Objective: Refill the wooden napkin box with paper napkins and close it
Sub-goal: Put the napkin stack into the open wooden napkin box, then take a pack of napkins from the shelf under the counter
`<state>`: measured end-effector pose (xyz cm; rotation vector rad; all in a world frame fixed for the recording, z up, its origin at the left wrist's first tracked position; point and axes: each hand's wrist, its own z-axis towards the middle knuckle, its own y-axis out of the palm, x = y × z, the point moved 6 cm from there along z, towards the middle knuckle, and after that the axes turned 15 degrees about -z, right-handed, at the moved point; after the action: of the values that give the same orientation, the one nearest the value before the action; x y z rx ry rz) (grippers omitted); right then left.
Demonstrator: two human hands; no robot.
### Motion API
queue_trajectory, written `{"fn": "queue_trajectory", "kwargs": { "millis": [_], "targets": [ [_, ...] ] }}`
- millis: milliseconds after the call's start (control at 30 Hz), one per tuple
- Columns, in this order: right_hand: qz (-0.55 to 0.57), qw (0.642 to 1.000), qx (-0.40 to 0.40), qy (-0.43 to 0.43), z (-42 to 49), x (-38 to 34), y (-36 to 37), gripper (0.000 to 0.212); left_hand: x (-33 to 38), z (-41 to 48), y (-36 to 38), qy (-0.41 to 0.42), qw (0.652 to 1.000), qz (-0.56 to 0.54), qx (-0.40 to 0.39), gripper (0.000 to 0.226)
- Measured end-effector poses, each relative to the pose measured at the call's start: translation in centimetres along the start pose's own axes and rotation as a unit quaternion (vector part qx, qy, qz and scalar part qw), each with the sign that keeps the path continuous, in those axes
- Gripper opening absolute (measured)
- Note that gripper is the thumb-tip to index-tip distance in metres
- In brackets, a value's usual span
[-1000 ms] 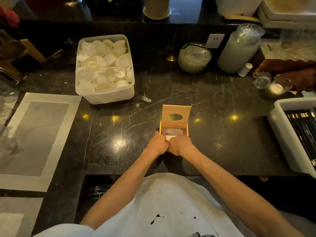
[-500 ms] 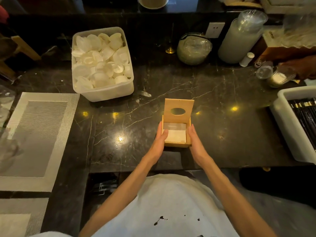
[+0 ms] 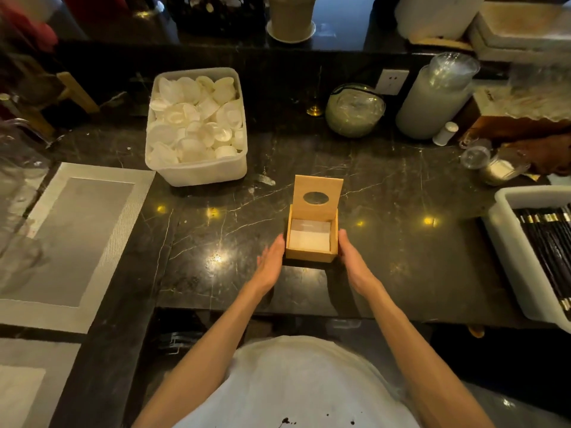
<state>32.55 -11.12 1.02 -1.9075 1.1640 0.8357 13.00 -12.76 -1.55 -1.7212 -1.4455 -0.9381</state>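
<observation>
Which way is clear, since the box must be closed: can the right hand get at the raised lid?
Probably yes. The right hand rests beside the box, and nothing stands between it and the upright lid just beyond.

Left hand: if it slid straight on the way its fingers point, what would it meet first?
Probably the left wall of the wooden napkin box: the open left hand points up-right at it, fingertips nearly touching. Depth is unclear; it might just graze past.

The black marble counter point(image 3: 386, 186) carries an open light wooden napkin box point(image 3: 312, 239), a white plastic tub of white discs point(image 3: 197, 171), a grey woven placemat point(image 3: 74, 239) and a white tray of dark chopsticks point(image 3: 525, 273).
</observation>
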Motion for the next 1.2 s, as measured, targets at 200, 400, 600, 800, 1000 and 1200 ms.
{"fn": "queue_trajectory", "kwargs": {
  "millis": [200,400,600,800,1000,1200],
  "targets": [
    [-0.3,0.953,-0.047,0.009,-2.5,5.2,1.1,0.068,-5.5,-5.0,2.2,-0.031,0.94,0.335,0.046,0.059],
    [-0.605,0.79,-0.036,-0.097,-3.1,8.8,2.4,0.085,-7.0,-6.6,5.0,-0.057,0.896,0.428,0.104,0.073],
    [-0.634,0.754,0.037,-0.17,-2.7,10.8,2.6,0.085,-9.0,-6.4,4.9,-0.015,0.87,0.46,0.175,0.083],
    [-0.646,0.72,0.143,-0.209,-2.7,11.6,3.2,0.079,-10.0,-6.3,5.8,0.058,0.852,0.458,0.247,0.07],
    [-0.649,0.704,0.202,-0.204,-3.1,11.7,3.5,0.07,-10.8,-6.5,5.9,0.143,0.824,0.459,0.3,0.059],
    [-0.563,0.723,0.292,-0.274,-7.1,13.4,9.1,0.058,-12.9,-8.2,5.5,0.286,0.822,0.377,0.318,0.052]
  ]
}}
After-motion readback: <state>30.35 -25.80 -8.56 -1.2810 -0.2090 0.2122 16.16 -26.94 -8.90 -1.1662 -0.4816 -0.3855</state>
